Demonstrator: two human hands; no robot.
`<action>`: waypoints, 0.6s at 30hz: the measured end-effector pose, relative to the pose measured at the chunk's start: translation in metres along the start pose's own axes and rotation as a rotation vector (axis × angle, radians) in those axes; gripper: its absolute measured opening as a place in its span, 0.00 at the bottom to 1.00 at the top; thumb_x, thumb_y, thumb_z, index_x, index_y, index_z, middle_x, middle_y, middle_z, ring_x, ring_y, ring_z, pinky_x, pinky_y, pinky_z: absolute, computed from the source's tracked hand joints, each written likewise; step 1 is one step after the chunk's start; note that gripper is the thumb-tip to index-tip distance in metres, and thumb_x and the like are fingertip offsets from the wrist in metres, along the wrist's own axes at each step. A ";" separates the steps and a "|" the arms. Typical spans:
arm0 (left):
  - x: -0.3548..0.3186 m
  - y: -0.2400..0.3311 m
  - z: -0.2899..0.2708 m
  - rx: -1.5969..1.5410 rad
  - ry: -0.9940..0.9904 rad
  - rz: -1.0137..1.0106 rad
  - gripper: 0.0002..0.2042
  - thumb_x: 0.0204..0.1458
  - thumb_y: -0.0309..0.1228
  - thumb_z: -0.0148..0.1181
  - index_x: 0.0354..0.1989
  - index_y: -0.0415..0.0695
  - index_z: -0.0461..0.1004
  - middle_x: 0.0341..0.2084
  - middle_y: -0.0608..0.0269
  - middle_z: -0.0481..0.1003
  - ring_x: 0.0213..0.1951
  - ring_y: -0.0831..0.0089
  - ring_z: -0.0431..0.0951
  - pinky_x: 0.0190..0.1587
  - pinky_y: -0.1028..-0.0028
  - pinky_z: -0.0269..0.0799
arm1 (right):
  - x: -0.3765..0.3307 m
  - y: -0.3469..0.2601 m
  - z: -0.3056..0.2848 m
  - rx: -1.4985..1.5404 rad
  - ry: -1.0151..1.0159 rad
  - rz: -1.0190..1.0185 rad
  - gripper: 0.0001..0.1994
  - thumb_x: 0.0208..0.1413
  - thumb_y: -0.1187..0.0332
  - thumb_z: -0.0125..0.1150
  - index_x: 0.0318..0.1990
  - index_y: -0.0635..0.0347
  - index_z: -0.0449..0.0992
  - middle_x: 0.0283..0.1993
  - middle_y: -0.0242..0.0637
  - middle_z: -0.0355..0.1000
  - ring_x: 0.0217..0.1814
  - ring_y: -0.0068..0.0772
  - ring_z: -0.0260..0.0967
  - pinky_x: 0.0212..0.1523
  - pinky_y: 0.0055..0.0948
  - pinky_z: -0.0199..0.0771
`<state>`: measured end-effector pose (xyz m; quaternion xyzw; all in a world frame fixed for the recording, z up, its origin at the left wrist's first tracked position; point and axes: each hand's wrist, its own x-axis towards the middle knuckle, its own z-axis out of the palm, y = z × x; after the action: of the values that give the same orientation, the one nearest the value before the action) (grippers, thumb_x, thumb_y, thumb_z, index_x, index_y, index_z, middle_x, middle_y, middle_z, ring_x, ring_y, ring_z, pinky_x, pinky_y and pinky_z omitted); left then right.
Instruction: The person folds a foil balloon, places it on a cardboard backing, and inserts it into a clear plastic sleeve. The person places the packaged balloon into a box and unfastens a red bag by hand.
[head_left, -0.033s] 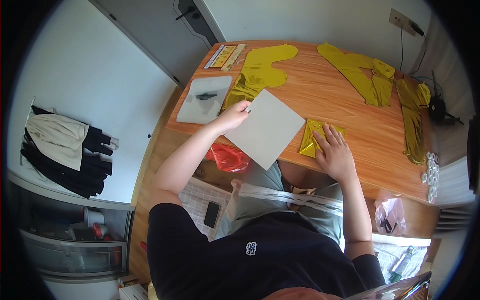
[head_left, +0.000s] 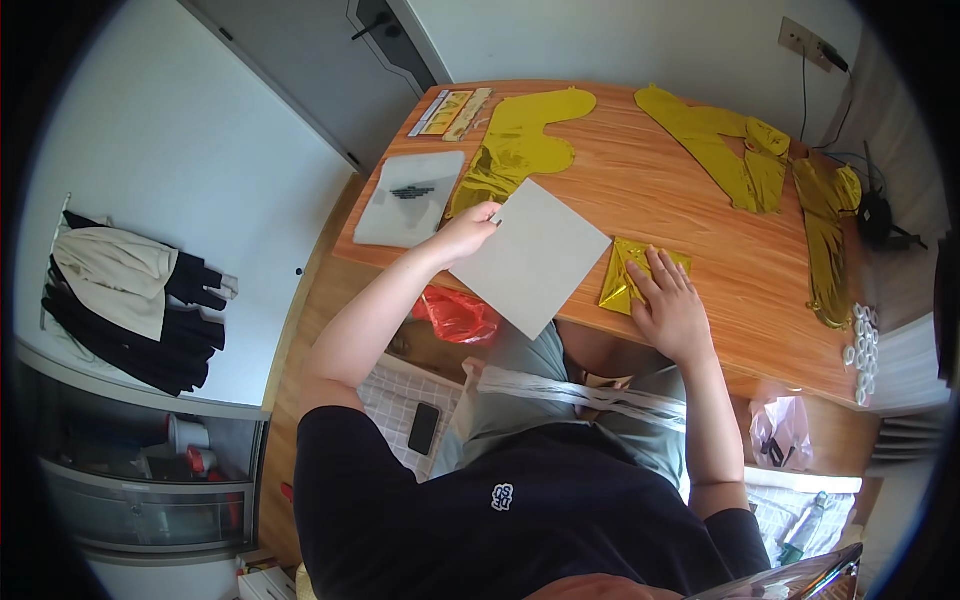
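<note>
My left hand (head_left: 468, 236) pinches the upper left edge of a flat, pale grey square sheet of card (head_left: 532, 262). The sheet hangs tilted over the table's front edge, above my lap; a small dark thing shows at the fingertips, too small to name. Fingers stretched out, my right hand (head_left: 668, 304) rests on a folded gold foil balloon (head_left: 622, 272) and presses it against the wooden table (head_left: 600, 205). Part of that foil is hidden under the palm. Beyond the card lies a flat gold foil balloon (head_left: 527, 127), its lower end partly behind my left hand.
More flat gold balloons (head_left: 712, 142) lie at the far right. Clear plastic sleeves (head_left: 385, 215) with thin black sticks (head_left: 412, 192) and a printed card (head_left: 440, 114) sit on the left. White rolls (head_left: 864, 350) line the right edge. Below hangs a red plastic bag (head_left: 460, 315).
</note>
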<state>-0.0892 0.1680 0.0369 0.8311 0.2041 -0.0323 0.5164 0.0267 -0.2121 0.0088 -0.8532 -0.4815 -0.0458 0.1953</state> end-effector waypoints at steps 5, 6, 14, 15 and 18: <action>-0.012 0.009 0.000 -0.528 -0.072 -0.143 0.20 0.68 0.27 0.50 0.67 0.37 0.68 0.60 0.55 0.75 0.60 0.70 0.75 0.60 0.69 0.74 | -0.001 0.002 0.002 -0.005 -0.003 0.001 0.27 0.63 0.60 0.53 0.70 0.48 0.70 0.77 0.53 0.58 0.80 0.56 0.53 0.78 0.51 0.53; -0.012 0.009 -0.003 -0.596 -0.092 -0.156 0.20 0.70 0.29 0.50 0.67 0.37 0.68 0.59 0.55 0.75 0.60 0.70 0.76 0.61 0.67 0.74 | -0.001 0.001 0.002 -0.009 0.010 -0.013 0.27 0.63 0.60 0.54 0.70 0.49 0.70 0.77 0.54 0.58 0.79 0.57 0.55 0.78 0.50 0.53; -0.006 -0.008 -0.016 -0.689 -0.175 -0.183 0.20 0.67 0.28 0.57 0.66 0.38 0.69 0.52 0.60 0.80 0.53 0.71 0.80 0.58 0.67 0.78 | 0.001 -0.002 0.001 0.004 0.007 -0.027 0.27 0.62 0.61 0.54 0.70 0.50 0.69 0.77 0.54 0.58 0.79 0.57 0.54 0.78 0.51 0.53; -0.005 -0.007 -0.015 -0.718 -0.170 -0.203 0.20 0.66 0.28 0.59 0.66 0.38 0.70 0.50 0.61 0.80 0.52 0.72 0.81 0.57 0.68 0.78 | 0.001 -0.001 0.000 -0.001 0.006 -0.024 0.28 0.62 0.61 0.54 0.70 0.50 0.69 0.77 0.54 0.58 0.79 0.58 0.54 0.78 0.51 0.53; -0.009 -0.004 -0.004 -0.755 -0.063 -0.239 0.20 0.65 0.28 0.61 0.65 0.39 0.71 0.48 0.62 0.80 0.51 0.73 0.81 0.55 0.68 0.79 | 0.001 0.000 0.002 -0.005 0.006 -0.023 0.28 0.62 0.61 0.54 0.70 0.51 0.69 0.77 0.54 0.58 0.79 0.58 0.54 0.78 0.51 0.53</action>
<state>-0.0996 0.1698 0.0376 0.5516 0.2809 -0.0404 0.7844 0.0266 -0.2109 0.0074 -0.8478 -0.4906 -0.0519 0.1943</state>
